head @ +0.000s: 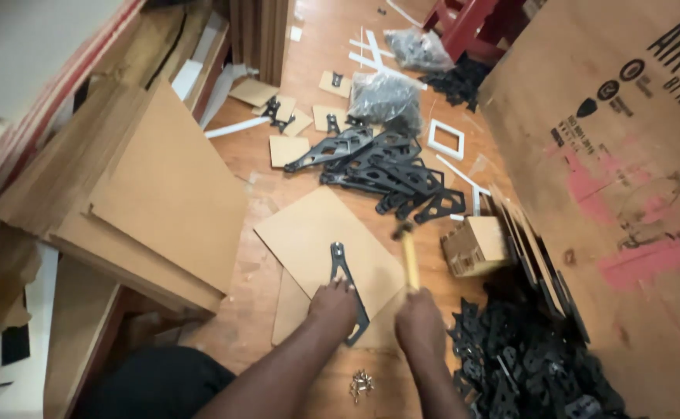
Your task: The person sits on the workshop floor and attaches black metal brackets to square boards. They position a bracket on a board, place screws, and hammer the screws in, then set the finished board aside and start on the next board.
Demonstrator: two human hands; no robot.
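On the wooden floor point(309, 46), left hand point(332, 306) presses a black bracket point(343, 271) flat on a brown board point(309, 233) — right hand point(420, 322), grip closed, holds a hammer point(409, 256) — small screws point(362, 382) lie just beside.

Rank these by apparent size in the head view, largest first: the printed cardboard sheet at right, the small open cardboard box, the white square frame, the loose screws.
1. Printed cardboard sheet
2. Small cardboard box
3. White square frame, though it lies farther away, so unsure
4. Screws
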